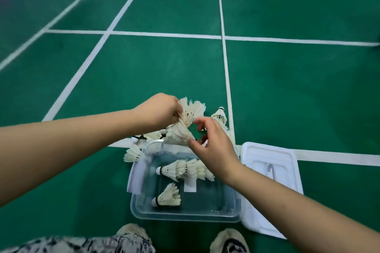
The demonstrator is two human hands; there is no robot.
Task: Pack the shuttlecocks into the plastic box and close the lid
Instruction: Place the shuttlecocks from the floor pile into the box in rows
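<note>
The plastic box is clear and glossy, its smooth walls catching pale reflections. The lid is milky white plastic, smooth with a soft sheen. The shuttlecocks have cream feathers, matt and frayed at the tips, on smooth white bases with a black band. The green floor looks matt and faintly scuffed, its white lines flat paint. The patterned garment is cloth; the beige shoes look fuzzy.

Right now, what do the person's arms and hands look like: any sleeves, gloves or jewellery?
The left forearm and right forearm are bare, no sleeve in view. The left hand and right hand are ungloved; no ring, watch or band shows.
</note>
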